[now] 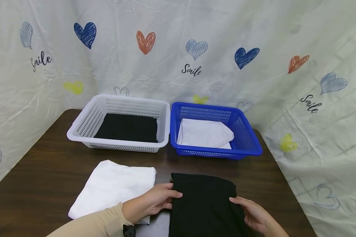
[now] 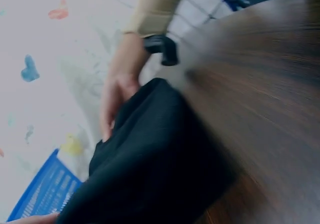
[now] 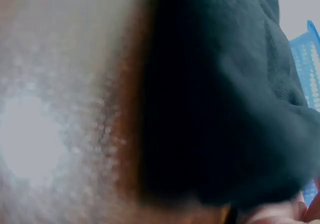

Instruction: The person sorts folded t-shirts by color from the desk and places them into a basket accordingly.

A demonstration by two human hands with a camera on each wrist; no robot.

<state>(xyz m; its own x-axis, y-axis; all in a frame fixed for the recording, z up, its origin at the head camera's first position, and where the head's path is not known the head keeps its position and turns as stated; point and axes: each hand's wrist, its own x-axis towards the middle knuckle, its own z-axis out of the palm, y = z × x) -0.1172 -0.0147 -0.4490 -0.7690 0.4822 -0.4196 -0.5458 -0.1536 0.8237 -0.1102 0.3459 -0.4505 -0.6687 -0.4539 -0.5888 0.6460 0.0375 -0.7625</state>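
Note:
A folded black cloth [image 1: 204,204], probably a garment, is held between both hands at the near side of the table. My left hand [image 1: 157,199] pinches its left edge, thumb on top. On the opposite edge, my right hand [image 1: 255,215] grips it with the thumb over the fabric and the fingers mostly hidden beneath. The left wrist view shows the black cloth [image 2: 150,149] raised in a slope off the tabletop. In the right wrist view, the dark fabric [image 3: 225,98] fills much of the picture. Left of it lies a folded white cloth [image 1: 118,184], partly behind my left forearm.
A white basket [image 1: 121,144] with folded black cloth [image 1: 127,128] inside stands at the back left. Beside it, a blue basket [image 1: 216,153] holds folded white cloth [image 1: 204,133]. Behind the brown table [image 1: 41,177] hangs a pale sheet [image 1: 166,75] printed with hearts.

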